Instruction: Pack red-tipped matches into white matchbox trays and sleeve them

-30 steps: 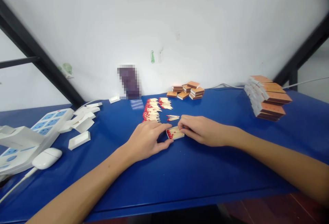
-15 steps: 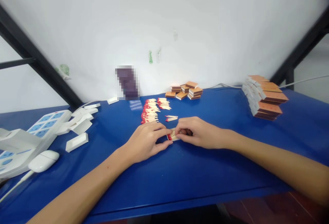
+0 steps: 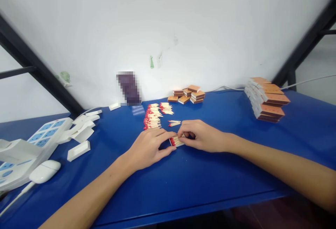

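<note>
On the surface [image 3: 168, 187], a matchbox tray [image 3: 181, 145] with matches [image 3: 174, 141] in it lies between the left hand [image 3: 151, 147] and right hand [image 3: 201, 136]. Behind it lie several loose matches [image 3: 174, 123], two match heaps [image 3: 153, 117] and, near the wall [image 3: 210, 29], clustered matchboxes [image 3: 197, 95]. Other trays [image 3: 79, 151] and a power strip [image 3: 55, 126] lie left; a matchbox stack [image 3: 273, 99] stands right.

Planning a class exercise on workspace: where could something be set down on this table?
Tabletop is bare from the matchbox tray to the near edge, and between the far matchboxes and the larger stack. Crowded: around the matches and beside the power strip.
</note>
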Demonstrator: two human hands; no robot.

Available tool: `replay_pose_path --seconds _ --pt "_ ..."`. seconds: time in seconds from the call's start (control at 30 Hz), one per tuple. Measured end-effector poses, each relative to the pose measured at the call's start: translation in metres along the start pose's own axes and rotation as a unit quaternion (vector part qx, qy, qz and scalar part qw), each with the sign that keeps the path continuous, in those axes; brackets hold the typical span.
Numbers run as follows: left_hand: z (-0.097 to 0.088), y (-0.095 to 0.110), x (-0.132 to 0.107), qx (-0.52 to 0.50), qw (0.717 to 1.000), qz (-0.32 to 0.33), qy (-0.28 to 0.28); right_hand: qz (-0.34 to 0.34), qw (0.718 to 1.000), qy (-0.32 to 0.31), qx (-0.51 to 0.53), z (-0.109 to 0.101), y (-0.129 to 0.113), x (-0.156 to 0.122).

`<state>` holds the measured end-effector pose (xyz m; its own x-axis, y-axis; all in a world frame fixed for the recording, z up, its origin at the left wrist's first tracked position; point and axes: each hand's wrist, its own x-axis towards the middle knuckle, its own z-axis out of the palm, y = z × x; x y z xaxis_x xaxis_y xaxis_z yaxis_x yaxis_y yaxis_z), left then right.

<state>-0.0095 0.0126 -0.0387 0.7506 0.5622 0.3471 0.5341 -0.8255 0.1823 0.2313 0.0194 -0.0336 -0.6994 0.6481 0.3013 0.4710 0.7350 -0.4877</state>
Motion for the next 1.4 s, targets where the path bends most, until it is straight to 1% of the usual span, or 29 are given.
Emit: replay_pose_path --seconds 0.1,0.3,0.4,0.57,0.67,0.77,0.93,1.03,1.1,1.17,1.3,1.4 --pt "0.001 0.000 0.000 0.002 1.000 0.000 0.007 0.014 1.000 -0.001 0.006 0.002 0.000 0.001" --pt "0.002 -0.001 0.000 -0.003 1.000 0.002 0.000 0.051 0.998 0.016 0.024 0.005 -0.002 0.003" --pt "0.001 0.000 0.000 -0.004 1.000 -0.001 -0.001 0.050 0.998 0.020 0.025 0.005 -0.002 0.004" --pt "0.001 0.001 0.001 -0.010 1.000 -0.008 0.000 0.052 0.998 0.008 0.028 0.003 -0.002 0.004" --pt "0.000 0.001 0.001 -0.019 1.000 -0.007 -0.010 0.052 0.998 0.005 0.038 0.003 -0.001 0.004" --pt "0.000 0.000 0.001 -0.021 1.000 0.005 -0.022 0.053 0.998 0.018 0.040 0.003 -0.001 0.004" --pt "0.000 -0.002 0.000 -0.013 0.999 0.023 -0.023 0.051 0.997 0.065 0.004 0.001 0.004 0.005" --pt "-0.001 -0.002 -0.001 0.008 0.999 0.027 -0.031 0.070 0.991 0.095 -0.060 -0.002 0.013 0.004" --pt "-0.001 -0.002 0.000 0.028 0.998 0.030 -0.040 0.080 0.984 0.120 -0.108 -0.005 0.023 0.004" --pt "-0.001 -0.002 0.000 0.048 0.997 0.037 -0.042 0.092 0.970 0.155 -0.162 -0.010 0.037 0.004" --pt "-0.002 -0.004 0.001 0.069 0.996 0.046 -0.042 0.152 0.933 0.212 -0.246 -0.028 0.068 0.004" --pt "-0.003 -0.004 0.000 0.079 0.995 0.047 -0.048 0.152 0.922 0.225 -0.278 -0.040 0.088 0.001"
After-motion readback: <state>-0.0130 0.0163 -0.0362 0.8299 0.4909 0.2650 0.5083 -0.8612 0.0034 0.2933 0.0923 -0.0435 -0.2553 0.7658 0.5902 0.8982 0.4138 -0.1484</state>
